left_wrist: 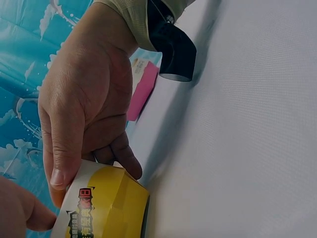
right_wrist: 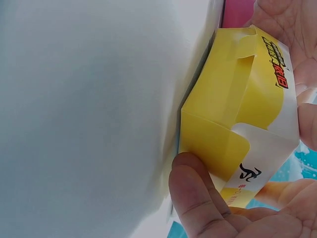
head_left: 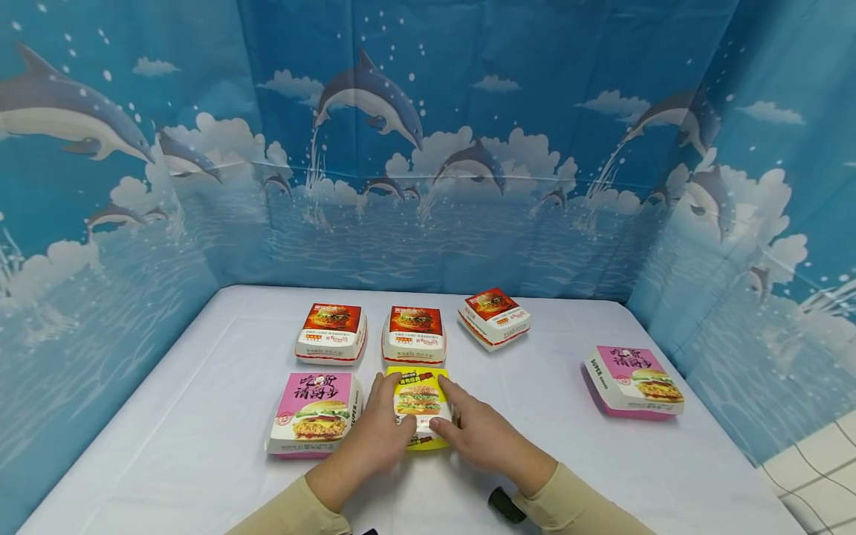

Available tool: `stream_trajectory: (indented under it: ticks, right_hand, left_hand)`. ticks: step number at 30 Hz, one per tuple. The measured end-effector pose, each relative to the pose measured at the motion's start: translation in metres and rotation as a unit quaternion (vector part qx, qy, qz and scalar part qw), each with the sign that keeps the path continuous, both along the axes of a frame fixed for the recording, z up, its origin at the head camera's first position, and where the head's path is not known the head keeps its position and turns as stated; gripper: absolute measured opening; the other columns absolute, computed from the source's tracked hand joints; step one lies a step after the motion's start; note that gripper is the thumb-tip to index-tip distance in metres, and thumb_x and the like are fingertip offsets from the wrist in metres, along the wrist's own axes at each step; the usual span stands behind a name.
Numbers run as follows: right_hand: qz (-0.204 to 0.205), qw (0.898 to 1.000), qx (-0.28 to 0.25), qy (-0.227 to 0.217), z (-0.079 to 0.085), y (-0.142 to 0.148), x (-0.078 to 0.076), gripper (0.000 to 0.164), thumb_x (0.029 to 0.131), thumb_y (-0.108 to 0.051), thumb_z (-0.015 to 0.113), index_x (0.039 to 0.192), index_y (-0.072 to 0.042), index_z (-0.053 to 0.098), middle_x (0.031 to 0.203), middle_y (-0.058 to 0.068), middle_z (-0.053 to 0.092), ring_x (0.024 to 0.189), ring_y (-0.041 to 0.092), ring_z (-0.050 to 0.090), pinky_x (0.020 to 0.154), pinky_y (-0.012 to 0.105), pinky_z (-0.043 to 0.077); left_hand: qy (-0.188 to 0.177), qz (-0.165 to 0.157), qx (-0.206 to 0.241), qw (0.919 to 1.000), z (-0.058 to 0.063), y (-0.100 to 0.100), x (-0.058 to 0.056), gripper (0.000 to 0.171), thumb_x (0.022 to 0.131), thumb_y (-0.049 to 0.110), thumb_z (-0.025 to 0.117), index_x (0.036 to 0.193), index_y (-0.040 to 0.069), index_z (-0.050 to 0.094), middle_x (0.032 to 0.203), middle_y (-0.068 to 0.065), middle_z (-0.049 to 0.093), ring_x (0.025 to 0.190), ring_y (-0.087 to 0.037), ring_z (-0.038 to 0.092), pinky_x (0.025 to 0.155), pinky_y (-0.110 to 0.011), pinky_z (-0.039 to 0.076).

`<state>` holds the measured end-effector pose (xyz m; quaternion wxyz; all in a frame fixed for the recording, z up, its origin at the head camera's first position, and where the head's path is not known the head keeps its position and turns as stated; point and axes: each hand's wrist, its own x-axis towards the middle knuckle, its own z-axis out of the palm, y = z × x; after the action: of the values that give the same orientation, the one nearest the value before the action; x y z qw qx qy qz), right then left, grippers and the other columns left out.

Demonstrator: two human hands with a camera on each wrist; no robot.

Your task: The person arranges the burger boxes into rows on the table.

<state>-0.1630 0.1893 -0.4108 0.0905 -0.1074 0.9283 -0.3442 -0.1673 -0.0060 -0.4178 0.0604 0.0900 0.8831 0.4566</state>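
A yellow and white burger box [head_left: 420, 405] with a burger printed on its lid sits on the white table, between my two hands. My left hand [head_left: 378, 432] grips its left side, thumb at the near part of the lid. From the opposite side my right hand [head_left: 490, 437] holds it, thumb on the lid's near right edge. In the right wrist view, fingers [right_wrist: 195, 198] curl along the side of the box [right_wrist: 218, 84] low by the table, and its front tab is tucked in. The left wrist view shows the thumb against the box's [left_wrist: 111, 203] upper edge.
Left of my left hand lies a pink burger box [head_left: 314, 413]; another pink burger box [head_left: 635, 380] is far right. Behind stand red-topped burger boxes, one left [head_left: 332, 334], one middle [head_left: 414, 334], one turned at an angle [head_left: 494, 319]. A dolphin-print curtain [head_left: 428, 223] borders the table [head_left: 167, 446].
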Motion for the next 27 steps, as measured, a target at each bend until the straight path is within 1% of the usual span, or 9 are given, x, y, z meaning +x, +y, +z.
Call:
stream_trajectory:
  ticks: [8,19,27]
  right_hand:
    - [0.001,1.000,-0.004,0.001,-0.0009,0.0002,0.0001,0.079,0.103,-0.036,0.068,0.167,-0.009,0.029,0.168,0.017,0.040,0.155,0.035,0.040,0.123,0.057,0.036]
    - [-0.002,1.000,-0.006,-0.002,-0.0004,0.0005,0.0002,0.079,0.103,-0.036,0.069,0.167,-0.011,0.029,0.168,0.017,0.039,0.157,0.036,0.036,0.124,0.058,0.034]
    - [-0.004,1.000,-0.007,-0.005,0.0004,0.0010,0.0005,0.079,0.103,-0.036,0.068,0.167,-0.013,0.029,0.169,0.016,0.038,0.158,0.037,0.033,0.125,0.058,0.033]
  left_hand:
    - [-0.001,0.001,0.001,1.0000,-0.0001,0.0001,0.0000,0.070,0.098,0.019,0.059,0.160,0.002,0.032,0.173,-0.029,0.013,0.160,-0.048,0.019,0.125,-0.067,0.023]
    - [-0.001,0.005,0.000,1.0000,0.0004,0.0004,0.0005,0.070,0.098,0.020,0.060,0.160,0.004,0.032,0.174,-0.028,0.013,0.160,-0.047,0.020,0.125,-0.067,0.023]
    - [0.002,0.007,-0.003,1.0000,0.0013,0.0007,0.0015,0.071,0.098,0.020,0.060,0.161,0.003,0.032,0.174,-0.028,0.012,0.161,-0.047,0.017,0.126,-0.067,0.022]
